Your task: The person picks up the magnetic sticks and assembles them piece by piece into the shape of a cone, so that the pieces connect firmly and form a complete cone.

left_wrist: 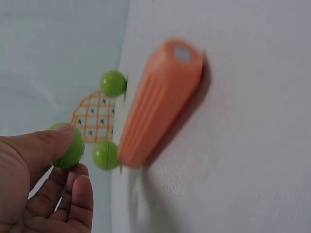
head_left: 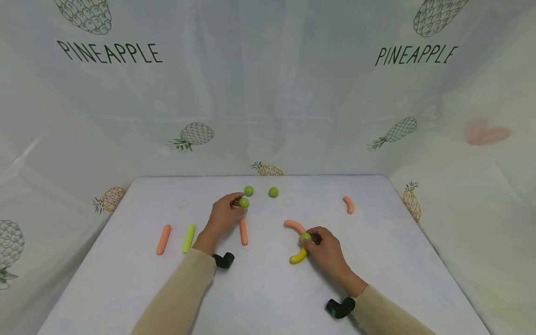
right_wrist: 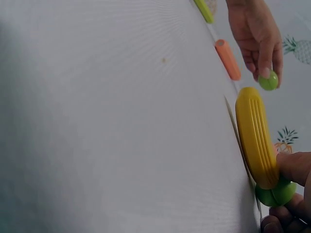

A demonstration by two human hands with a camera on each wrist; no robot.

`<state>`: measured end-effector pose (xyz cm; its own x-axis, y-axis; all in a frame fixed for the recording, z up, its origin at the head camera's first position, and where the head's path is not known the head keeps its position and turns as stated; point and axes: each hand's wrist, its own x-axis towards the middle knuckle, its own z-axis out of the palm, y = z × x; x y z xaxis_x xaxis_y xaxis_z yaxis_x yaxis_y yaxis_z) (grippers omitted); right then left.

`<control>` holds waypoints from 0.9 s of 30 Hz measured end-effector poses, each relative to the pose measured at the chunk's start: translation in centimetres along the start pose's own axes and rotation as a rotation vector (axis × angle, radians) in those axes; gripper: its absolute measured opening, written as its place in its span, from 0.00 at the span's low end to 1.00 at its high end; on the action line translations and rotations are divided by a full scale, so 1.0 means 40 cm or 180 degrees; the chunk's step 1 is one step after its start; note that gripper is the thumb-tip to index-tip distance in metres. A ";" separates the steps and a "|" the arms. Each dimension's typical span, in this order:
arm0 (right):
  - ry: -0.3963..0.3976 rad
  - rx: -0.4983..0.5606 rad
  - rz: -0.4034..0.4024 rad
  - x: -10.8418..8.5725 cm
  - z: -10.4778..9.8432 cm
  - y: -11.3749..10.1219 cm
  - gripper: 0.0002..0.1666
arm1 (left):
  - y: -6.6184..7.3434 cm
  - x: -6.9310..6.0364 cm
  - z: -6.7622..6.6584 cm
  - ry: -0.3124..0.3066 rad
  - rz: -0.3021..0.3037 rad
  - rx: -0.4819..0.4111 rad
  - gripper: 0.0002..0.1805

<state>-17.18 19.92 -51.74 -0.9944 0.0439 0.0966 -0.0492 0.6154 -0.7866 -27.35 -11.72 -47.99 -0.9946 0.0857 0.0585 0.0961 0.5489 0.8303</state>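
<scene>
my right hand (head_left: 328, 251) pinches a part-hidden green ball (head_left: 305, 236) at the yellow piece (head_left: 298, 257), any join obscured; left of that piece, my left hand (head_left: 224, 216) pinches another ball (head_left: 244, 203).

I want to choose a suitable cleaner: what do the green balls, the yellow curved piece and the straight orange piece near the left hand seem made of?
Green balls: probably glossy plastic, with highlights and a seam.
Yellow curved piece: likely satin plastic, with soft sheen and even grooves.
Straight orange piece: perhaps plastic, matte, grooved, few highlights; its pale inset is unclear.
</scene>
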 end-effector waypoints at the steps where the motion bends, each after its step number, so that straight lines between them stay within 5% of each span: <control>1: -0.0003 0.0006 0.0005 0.000 0.000 -0.001 0.15 | 0.006 -0.004 0.008 -0.0020 0.0000 -0.0053 0.27; 8: -0.0009 0.0001 0.0026 0.002 -0.002 -0.003 0.15 | 0.044 -0.036 0.066 -0.0133 0.0064 -0.0229 0.22; 18: -0.0017 0.0010 0.0042 0.001 -0.002 -0.006 0.15 | 0.059 -0.075 0.168 -0.0357 0.0282 0.0034 0.19; 27: -0.0032 -0.0072 0.0071 -0.001 -0.002 -0.005 0.16 | 0.086 -0.079 0.187 -0.0362 0.0465 0.0198 0.18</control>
<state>-17.13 19.85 -51.54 -0.9961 0.0500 0.0729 -0.0250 0.6320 -0.7746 -23.59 -3.87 -49.47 -0.9594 0.2597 0.1098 0.2448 0.5737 0.7816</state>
